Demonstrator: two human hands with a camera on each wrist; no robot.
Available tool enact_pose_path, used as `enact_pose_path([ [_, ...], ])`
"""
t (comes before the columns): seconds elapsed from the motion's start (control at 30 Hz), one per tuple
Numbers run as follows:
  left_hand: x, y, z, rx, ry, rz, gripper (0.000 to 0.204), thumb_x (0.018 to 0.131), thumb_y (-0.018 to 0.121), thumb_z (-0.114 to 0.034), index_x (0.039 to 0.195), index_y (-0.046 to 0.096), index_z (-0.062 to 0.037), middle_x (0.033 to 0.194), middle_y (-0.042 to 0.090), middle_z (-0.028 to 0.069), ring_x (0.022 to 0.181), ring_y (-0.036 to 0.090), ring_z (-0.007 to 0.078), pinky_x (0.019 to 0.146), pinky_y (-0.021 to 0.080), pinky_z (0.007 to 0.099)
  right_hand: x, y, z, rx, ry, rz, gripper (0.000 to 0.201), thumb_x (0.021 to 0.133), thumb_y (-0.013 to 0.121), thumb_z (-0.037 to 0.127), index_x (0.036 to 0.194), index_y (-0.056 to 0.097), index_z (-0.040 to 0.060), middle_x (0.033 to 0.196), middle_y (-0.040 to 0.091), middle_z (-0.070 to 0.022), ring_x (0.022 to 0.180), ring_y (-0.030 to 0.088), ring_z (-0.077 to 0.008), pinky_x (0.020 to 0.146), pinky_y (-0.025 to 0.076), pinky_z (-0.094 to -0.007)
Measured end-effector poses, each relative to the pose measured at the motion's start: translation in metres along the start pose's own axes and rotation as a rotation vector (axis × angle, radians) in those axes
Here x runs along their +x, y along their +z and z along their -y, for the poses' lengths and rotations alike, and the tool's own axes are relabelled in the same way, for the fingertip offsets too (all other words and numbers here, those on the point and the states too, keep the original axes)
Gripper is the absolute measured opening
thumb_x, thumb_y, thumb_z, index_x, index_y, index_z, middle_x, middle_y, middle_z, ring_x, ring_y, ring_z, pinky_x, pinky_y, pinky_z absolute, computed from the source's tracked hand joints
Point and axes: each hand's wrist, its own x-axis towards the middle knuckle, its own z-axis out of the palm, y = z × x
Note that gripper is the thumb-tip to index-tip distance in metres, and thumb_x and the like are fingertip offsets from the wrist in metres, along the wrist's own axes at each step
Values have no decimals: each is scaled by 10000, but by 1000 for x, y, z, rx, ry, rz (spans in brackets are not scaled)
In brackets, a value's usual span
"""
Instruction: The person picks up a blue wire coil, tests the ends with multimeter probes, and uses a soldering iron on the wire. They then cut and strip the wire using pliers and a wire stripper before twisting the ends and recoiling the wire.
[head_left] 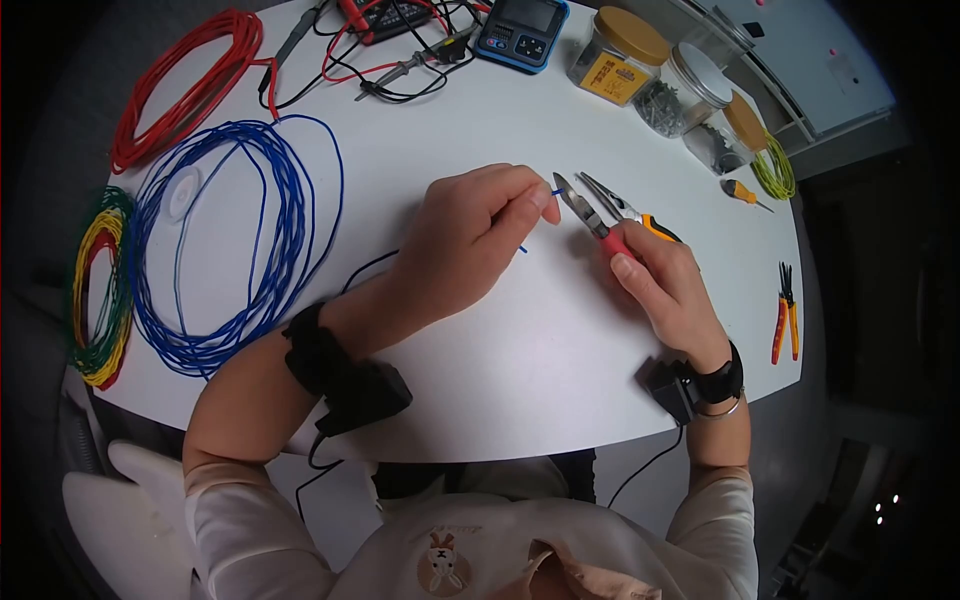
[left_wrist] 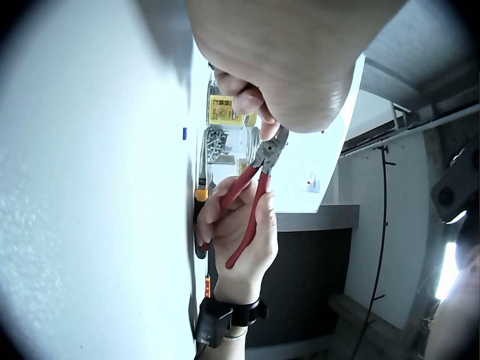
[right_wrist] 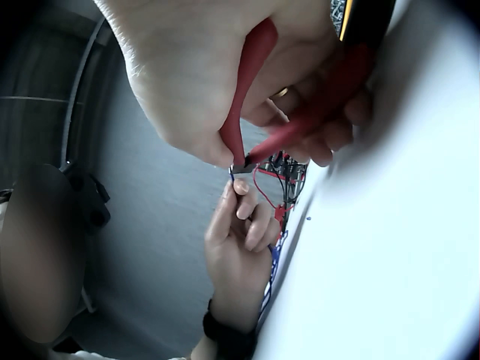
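Observation:
In the head view the left hand (head_left: pixel 470 235) pinches a blue wire (head_left: pixel 558 192) between thumb and index finger, its short end sticking out to the right. The right hand (head_left: pixel 662 285) grips red-handled pliers (head_left: pixel 603 230), whose jaws are beside that wire end. Both red handles (left_wrist: pixel 241 187) show in the left wrist view, spread apart within the right hand (left_wrist: pixel 244 232). From the right wrist, the blue wire (right_wrist: pixel 232 175) rises from the left fingertips to the jaws; whether they touch it I cannot tell. A small blue wire piece (head_left: pixel 523 249) lies on the table below the left hand.
Blue (head_left: pixel 145 270), red (head_left: pixel 200 90) and multicoloured coils (head_left: pixel 100 290) lie at the left. Long-nose pliers (head_left: pixel 610 197) lie behind the right hand. Jars (head_left: pixel 615 60), a screwdriver (head_left: pixel 740 190) and another hand tool (head_left: pixel 785 315) stand or lie right; a tester (head_left: pixel 522 35) is at the back.

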Motion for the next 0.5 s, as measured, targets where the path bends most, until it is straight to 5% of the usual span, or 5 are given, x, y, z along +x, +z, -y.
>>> enact_pose_path([
  [0.5,1,-1,-2,14,-5,-1,220,915,465,-118,793,603,1,598,501,60,497,403,108,480,344,262,-1,-5,0,63,38,45,361,872,522,333,957,564,-16,658,489,-122,593,460,-220,578,378,-324],
])
